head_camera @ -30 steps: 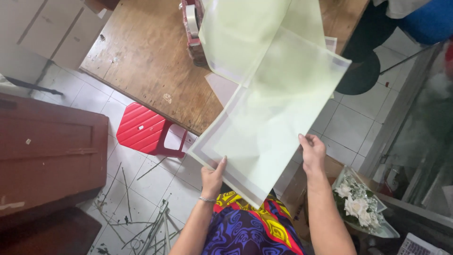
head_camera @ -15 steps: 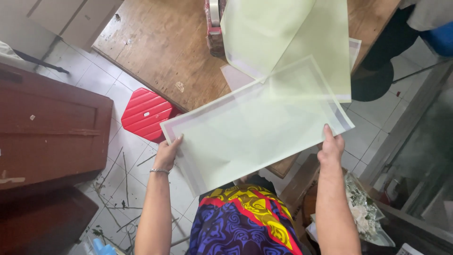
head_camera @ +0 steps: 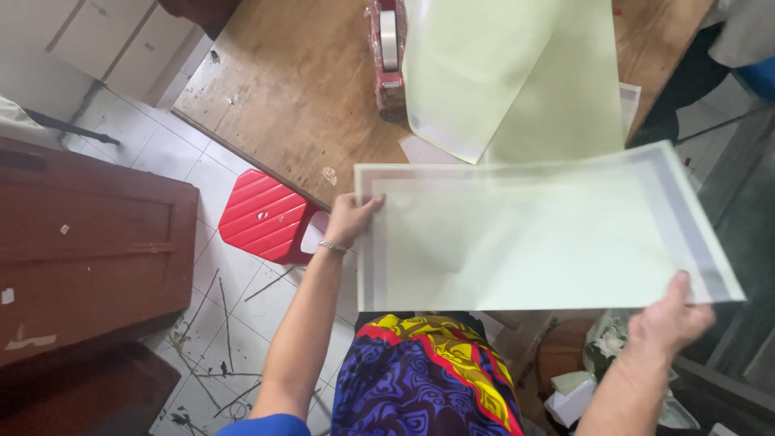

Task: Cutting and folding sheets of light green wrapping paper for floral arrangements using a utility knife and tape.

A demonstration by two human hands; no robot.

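Pale green translucent sheet (head_camera: 533,234) with a greyish border is held flat in the air, over the near edge of the wooden worktop (head_camera: 299,105). Both hands are clamped on it: the left hand (head_camera: 349,220) pinches its left edge, the right hand (head_camera: 668,320) grips its near right corner. More green sheets (head_camera: 500,73) lie on the worktop beside a red tape dispenser (head_camera: 389,56). A red stool (head_camera: 262,216) stands on the tiled floor (head_camera: 234,323).
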